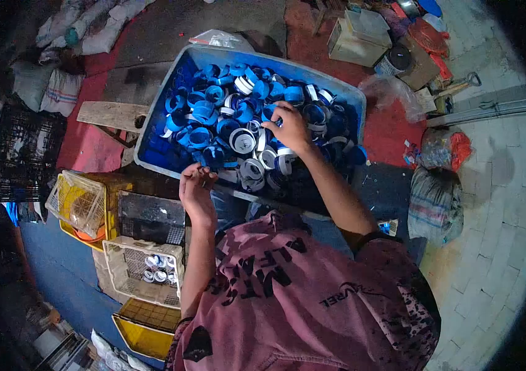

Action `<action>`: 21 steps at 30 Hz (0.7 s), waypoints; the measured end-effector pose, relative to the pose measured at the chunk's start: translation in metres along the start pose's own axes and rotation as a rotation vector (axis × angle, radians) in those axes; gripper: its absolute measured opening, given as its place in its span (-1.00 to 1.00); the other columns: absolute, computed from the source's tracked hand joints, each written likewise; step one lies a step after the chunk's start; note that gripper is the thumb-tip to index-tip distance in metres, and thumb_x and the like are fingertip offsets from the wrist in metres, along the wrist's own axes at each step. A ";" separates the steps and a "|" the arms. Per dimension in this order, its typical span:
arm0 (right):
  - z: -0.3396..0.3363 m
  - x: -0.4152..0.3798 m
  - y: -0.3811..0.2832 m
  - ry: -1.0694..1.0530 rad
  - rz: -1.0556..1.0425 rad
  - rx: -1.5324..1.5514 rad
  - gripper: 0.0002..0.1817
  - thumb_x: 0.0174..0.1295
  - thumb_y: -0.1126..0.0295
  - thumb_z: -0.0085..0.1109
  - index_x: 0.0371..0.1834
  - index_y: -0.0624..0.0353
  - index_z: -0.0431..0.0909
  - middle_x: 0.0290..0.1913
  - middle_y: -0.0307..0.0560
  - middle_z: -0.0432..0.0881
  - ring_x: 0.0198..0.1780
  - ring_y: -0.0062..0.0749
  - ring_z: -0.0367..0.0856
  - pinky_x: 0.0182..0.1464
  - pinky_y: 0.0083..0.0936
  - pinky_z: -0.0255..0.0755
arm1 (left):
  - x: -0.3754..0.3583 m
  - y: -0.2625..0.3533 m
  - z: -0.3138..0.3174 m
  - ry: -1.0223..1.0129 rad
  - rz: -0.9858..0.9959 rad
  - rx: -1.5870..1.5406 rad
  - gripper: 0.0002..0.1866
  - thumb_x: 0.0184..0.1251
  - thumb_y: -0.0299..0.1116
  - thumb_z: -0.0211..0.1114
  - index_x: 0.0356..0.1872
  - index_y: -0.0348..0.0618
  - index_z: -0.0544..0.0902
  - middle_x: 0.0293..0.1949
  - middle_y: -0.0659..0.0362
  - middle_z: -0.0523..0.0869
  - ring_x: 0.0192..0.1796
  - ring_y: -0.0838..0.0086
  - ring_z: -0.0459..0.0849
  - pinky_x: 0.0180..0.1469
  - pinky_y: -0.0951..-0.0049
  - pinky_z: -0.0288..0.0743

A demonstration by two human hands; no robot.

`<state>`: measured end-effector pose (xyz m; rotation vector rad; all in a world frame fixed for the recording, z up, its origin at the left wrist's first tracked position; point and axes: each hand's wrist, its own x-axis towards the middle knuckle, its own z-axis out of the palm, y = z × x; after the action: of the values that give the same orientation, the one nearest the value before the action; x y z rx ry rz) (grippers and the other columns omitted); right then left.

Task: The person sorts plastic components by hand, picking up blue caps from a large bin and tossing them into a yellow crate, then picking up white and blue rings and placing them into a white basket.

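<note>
A large blue tub (pixel 152 143) in front of me holds a heap of blue and white ring-shaped plastic pieces that look like caps (pixel 201 137). My right hand (pixel 291 128) hovers over the middle of the heap, fingers bent, its thumb apart from them. Blue caps lie just under and beside its fingertips. At the tub's near left rim is my left hand (pixel 196 188), fingers curled in towards the palm. Whatever those fingers hold, if anything, is hidden. White caps (pixel 242 141) lie between my two hands, some upright and some on their sides.
A cream crate (pixel 118 272) with several white caps stands at lower left, between yellow crates (pixel 142 334). A wooden bench (pixel 105 115) adjoins the tub's left side. Sacks (pixel 436 204) and a pale box (pixel 357 44) stand to the right. A black crate (pixel 25 154) is far left.
</note>
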<state>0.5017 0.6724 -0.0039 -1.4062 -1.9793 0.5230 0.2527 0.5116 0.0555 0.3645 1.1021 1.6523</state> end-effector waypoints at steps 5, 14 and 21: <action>-0.005 -0.001 -0.002 -0.043 0.017 0.090 -0.61 0.03 0.25 0.60 -0.45 0.21 0.51 0.18 0.12 0.64 0.18 0.00 0.65 0.11 -0.21 0.52 | -0.007 0.006 -0.002 0.008 0.005 0.021 -0.80 0.48 -0.35 0.20 0.01 -0.18 0.59 -0.16 0.12 0.68 -0.10 0.39 0.66 0.12 0.25 0.55; -0.002 -0.013 -0.008 0.038 -0.031 0.243 -0.55 -0.09 0.31 0.66 -0.52 0.22 0.44 0.02 0.14 0.65 0.18 0.04 0.61 0.16 -0.19 0.48 | -0.003 0.005 0.007 -0.023 -0.031 -0.033 -0.80 0.45 -0.37 0.23 -0.01 -0.19 0.60 -0.17 0.12 0.67 -0.09 0.38 0.66 0.10 0.28 0.57; -0.003 -0.036 -0.041 0.146 0.025 -0.134 -0.46 0.02 0.19 0.58 -0.01 0.13 0.51 0.28 0.19 0.35 0.34 0.13 0.37 0.33 -0.05 0.33 | 0.001 -0.003 0.010 -0.056 -0.048 -0.010 -0.83 0.46 -0.37 0.22 -0.04 -0.20 0.62 -0.18 0.12 0.69 -0.09 0.38 0.67 0.10 0.28 0.57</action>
<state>0.4841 0.6248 0.0148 -1.5075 -1.9110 0.2944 0.2612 0.5176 0.0585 0.3730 1.0525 1.5956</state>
